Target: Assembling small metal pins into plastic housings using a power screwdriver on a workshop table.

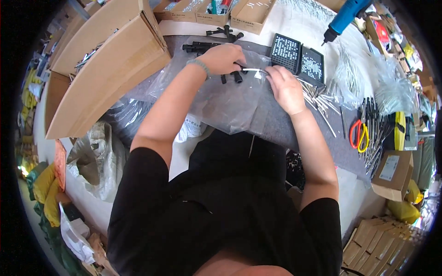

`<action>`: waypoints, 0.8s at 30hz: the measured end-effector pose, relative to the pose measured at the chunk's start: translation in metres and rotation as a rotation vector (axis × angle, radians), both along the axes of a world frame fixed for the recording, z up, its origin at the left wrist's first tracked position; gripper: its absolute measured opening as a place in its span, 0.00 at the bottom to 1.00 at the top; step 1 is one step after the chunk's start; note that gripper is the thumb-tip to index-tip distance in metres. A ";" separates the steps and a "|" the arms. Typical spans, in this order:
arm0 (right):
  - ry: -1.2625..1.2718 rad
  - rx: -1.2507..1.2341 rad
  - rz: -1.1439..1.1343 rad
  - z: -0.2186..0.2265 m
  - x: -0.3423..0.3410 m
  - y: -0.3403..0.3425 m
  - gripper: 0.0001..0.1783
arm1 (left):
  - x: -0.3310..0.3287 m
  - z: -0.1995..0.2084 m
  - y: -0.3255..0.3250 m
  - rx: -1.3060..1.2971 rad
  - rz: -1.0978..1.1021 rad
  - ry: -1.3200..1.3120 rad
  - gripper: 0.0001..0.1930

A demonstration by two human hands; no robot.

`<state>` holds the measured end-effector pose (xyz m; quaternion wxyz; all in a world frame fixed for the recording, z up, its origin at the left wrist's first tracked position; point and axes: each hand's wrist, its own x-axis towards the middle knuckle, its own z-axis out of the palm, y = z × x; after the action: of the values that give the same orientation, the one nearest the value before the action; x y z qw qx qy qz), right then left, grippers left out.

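Over the grey work mat my left hand (223,60) is closed around a small black part, mostly hidden by the fingers. From that part a thin silver rod (252,70) runs across to my right hand (285,87), whose fingers pinch its other end. Just below the left fingers lie black tubular pieces (237,77) on a clear plastic sheet (225,103). More black pieces (199,47) rest behind the left wrist, and a branched black piece (225,32) sits farther back. Beside the right hand, loose metal rods (322,103) are spread on the mat.
Two black perforated trays (285,49) with small silver pieces stand behind my right hand. A blue power screwdriver (343,23) hangs above at the right. Scissors (360,135) with red and yellow handles lie far right. A tall cardboard box (108,78) borders the left side.
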<state>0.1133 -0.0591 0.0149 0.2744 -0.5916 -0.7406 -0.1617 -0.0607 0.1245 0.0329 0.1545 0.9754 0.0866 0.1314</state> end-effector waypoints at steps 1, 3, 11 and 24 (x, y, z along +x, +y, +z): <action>0.073 0.044 -0.028 0.004 -0.002 -0.003 0.12 | 0.004 0.003 0.000 0.055 -0.073 0.139 0.08; 0.092 0.057 -0.060 0.013 -0.003 -0.014 0.14 | 0.012 0.006 -0.009 0.058 -0.043 0.219 0.09; 0.873 -0.166 -0.277 0.014 -0.022 -0.039 0.20 | -0.002 0.025 -0.087 0.150 0.043 -0.286 0.09; 1.735 -0.311 0.049 0.039 -0.043 -0.056 0.13 | 0.009 -0.006 -0.145 -1.391 0.096 -0.686 0.15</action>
<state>0.0700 -0.1154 0.0538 0.6597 -0.5204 -0.2974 0.4533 -0.0514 -0.0208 0.0264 0.7436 0.5539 0.1389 0.3478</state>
